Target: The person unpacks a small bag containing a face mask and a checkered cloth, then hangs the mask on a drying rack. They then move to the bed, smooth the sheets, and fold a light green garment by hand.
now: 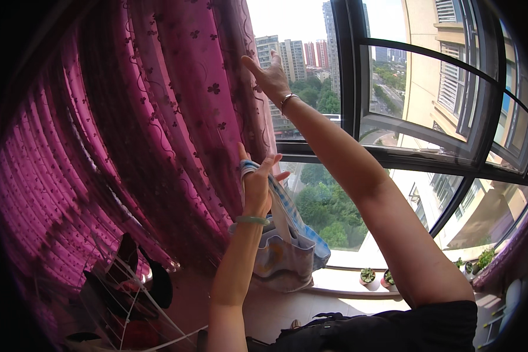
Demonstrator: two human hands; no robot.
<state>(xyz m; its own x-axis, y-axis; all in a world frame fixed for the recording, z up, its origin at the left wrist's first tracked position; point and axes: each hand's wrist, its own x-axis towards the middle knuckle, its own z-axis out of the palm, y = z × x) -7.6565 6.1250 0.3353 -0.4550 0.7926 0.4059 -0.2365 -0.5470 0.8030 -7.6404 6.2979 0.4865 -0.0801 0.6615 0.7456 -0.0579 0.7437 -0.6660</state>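
Note:
From my left hand (257, 186) hangs a cloth tote bag (284, 261), its straps looped over the hand between thumb and fingers. The bag is pale with a printed pattern, and a blue-and-white checked cloth (321, 251) shows at its side. Some fingers of that hand are stretched out, close to the pink curtain (188, 117). Higher up, my right hand (270, 76) reaches to the curtain's right edge with thumb and fingers apart. Whether its fingers touch the fabric is hard to make out. The curtain is sheer, with dark clover shapes and curling lines.
Dark-framed windows (349, 88) fill the right side, with one pane (416, 100) swung outward. Small potted plants (367, 276) stand on the pale sill below. At lower left is a white wire rack (129, 311) with dark items on it.

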